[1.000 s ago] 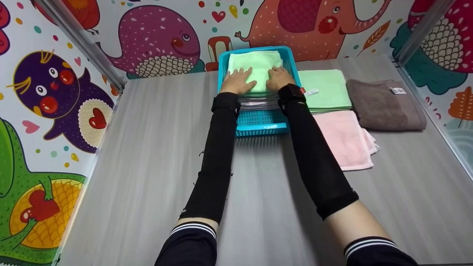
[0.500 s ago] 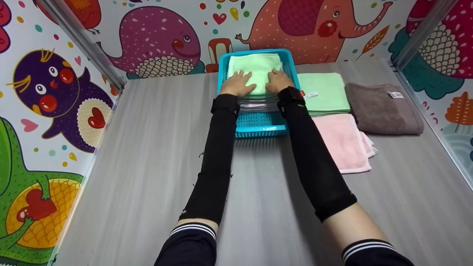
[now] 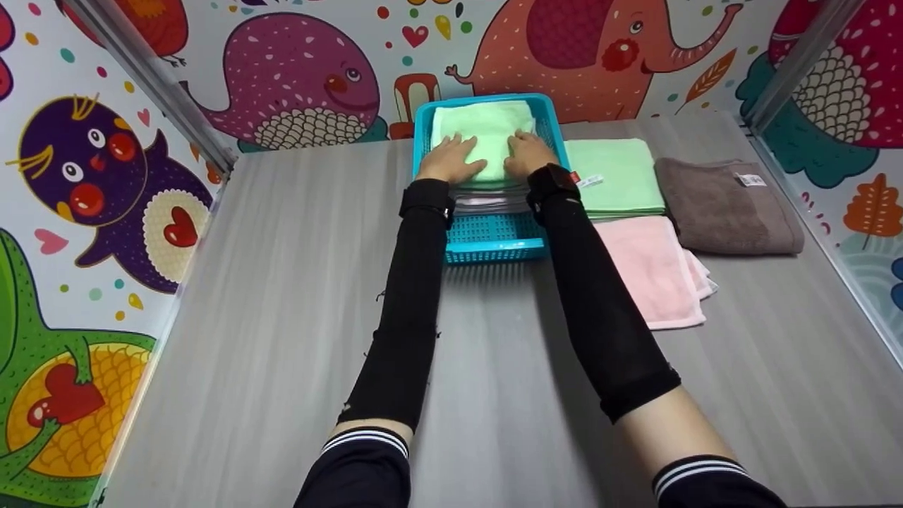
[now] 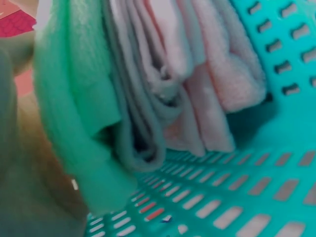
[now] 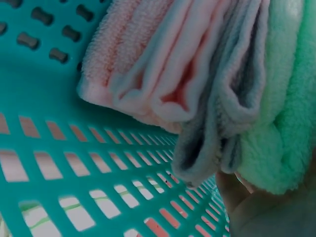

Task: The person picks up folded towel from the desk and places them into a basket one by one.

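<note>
A turquoise plastic basket stands against the back wall. Inside it lies a stack of folded towels, a light green towel uppermost. My left hand rests on the left part of that towel, fingers extended and thumb pointing inward. On its right part rests my right hand, fingertips pointing away from me. Beneath the green layers, the left wrist view shows grey towels and, lowest, pink towels. The same layering appears in the right wrist view, with pink towels by the basket floor.
Right of the basket lie a folded green towel with a label, a folded brown towel and a pink towel with another layer sticking out. Cartoon-printed walls enclose the grey tabletop on the left, back and right.
The camera view has shifted slightly. Both hands stay on the green towel in the basket with no clear movement.
</note>
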A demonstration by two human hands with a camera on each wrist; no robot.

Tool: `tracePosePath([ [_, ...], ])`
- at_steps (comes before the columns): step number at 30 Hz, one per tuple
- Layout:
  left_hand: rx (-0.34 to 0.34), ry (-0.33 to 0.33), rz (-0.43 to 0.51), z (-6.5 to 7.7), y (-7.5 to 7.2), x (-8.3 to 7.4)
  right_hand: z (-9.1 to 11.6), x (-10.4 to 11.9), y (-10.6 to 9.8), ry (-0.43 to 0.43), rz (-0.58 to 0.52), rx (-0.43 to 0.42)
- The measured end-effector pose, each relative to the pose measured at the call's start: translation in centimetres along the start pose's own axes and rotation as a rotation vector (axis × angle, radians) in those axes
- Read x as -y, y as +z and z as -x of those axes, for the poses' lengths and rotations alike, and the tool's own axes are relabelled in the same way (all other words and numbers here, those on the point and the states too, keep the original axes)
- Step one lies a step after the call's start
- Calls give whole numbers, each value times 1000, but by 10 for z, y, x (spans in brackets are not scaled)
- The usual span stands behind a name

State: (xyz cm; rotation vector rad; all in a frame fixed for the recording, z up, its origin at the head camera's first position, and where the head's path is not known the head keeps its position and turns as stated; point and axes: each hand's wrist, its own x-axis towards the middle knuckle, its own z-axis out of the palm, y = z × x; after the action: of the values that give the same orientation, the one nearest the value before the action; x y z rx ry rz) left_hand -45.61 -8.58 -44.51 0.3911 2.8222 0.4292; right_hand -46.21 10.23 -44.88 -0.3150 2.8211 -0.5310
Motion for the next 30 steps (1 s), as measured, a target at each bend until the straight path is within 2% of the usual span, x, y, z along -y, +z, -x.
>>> tracePosePath([
  [5,-23,23,10,0,-7,-2,2,0,-8,-10,15,-19],
  [9,-78,39,28,7,-15,-3,7,2,-17,-36,17,-35],
  [16,-130,58,58,37,-31,-10,25,9,-33,-102,18,-91],
  [20,-209,89,75,55,-35,-10,41,10,-43,-158,-55,-174],
  [23,-271,122,151,66,-33,0,55,5,-51,-192,-102,-238],
  [25,-311,130,237,74,-30,11,64,-1,-56,-206,-118,-270],
  [30,-383,89,434,100,-24,38,88,-16,-56,-209,-143,-314],
])
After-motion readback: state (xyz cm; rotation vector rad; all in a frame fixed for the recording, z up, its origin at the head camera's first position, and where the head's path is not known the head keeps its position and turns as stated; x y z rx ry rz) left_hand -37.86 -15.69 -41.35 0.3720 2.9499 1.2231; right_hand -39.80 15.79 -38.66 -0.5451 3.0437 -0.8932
